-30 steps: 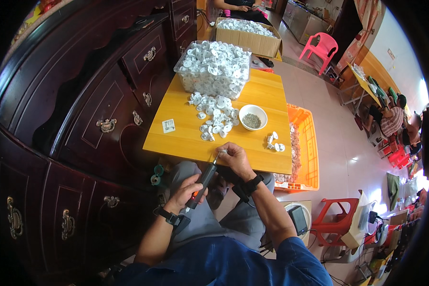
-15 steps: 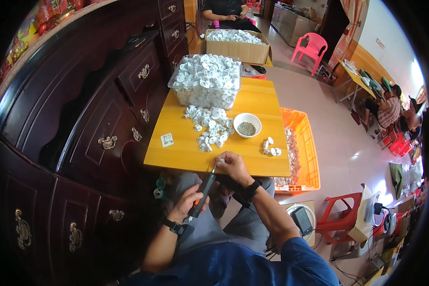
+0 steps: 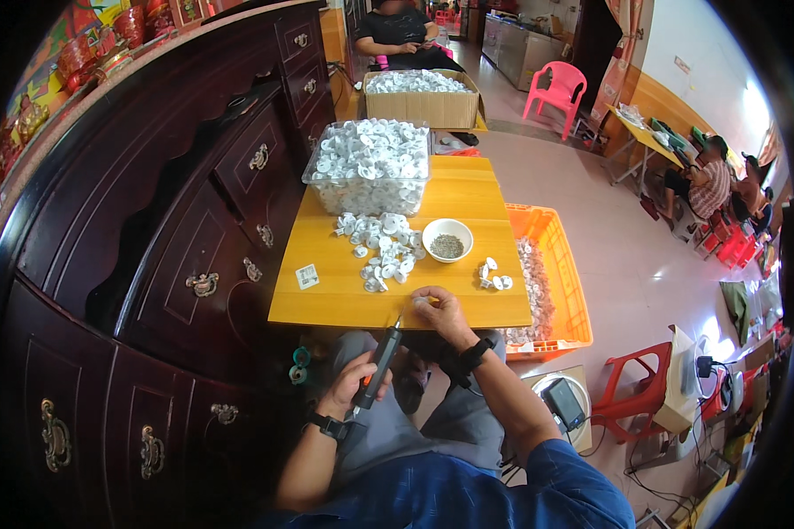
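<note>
My left hand (image 3: 348, 388) is wrapped round a slim black electric screwdriver (image 3: 381, 363), its bit pointing up toward the table edge. At the near edge of the yellow table (image 3: 326, 304), my right hand (image 3: 446, 319) pinches a small white plastic part (image 3: 421, 301), mostly covered by the fingers. The screwdriver tip is apart from this part. Beyond it lies a loose pile of white round plastic parts (image 3: 386, 254), beside a white bowl (image 3: 429, 234) of tiny metal pieces, probably screws. Several similar white parts (image 3: 494, 276) form a small group at the right.
A clear tub (image 3: 362, 196) heaped with white parts stands at the table's far side, a cardboard box (image 3: 419, 112) behind it. An orange crate (image 3: 571, 282) sits at the right, a dark dresser (image 3: 176, 291) at the left. One person sits beyond the box; others sit far right.
The screwdriver tip has come away from the white part. My right hand has shifted slightly right with the part, and the whole view has turned a little.
</note>
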Tool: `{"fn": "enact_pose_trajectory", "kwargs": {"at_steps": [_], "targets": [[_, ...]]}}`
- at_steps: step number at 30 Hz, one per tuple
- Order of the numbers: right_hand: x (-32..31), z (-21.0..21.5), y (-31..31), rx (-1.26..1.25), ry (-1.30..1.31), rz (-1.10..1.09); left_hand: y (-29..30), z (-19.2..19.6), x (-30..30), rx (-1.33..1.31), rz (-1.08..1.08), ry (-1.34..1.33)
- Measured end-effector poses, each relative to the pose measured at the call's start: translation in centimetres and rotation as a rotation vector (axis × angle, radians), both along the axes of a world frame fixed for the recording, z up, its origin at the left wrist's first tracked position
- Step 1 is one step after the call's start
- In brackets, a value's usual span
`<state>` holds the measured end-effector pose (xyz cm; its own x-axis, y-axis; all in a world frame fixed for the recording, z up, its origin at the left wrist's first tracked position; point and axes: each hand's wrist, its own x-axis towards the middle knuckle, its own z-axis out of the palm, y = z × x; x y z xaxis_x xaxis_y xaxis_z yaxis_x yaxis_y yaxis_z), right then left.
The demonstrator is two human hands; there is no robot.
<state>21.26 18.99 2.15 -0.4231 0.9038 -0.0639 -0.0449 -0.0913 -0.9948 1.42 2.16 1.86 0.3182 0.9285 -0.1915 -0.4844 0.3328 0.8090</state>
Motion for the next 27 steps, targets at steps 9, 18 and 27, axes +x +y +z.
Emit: {"fn": "enact_pose_trajectory", "kwargs": {"at_steps": [9, 18, 27], "targets": [[6.5, 0.9, 3.5, 0.76, -0.952, -0.291, -0.8, -0.4, -1.3, 0.059, 0.022, -0.04], [7.8, 5.8, 8.3, 0.904, -0.94, -0.398, -0.9, -0.4, -1.6, 0.037, 0.042, -0.052], [1.8, 5.4, 14.4, 0.874, -1.255, -0.039, -1.6, -0.4, -1.5, -0.015, 0.073, -0.067]]}}
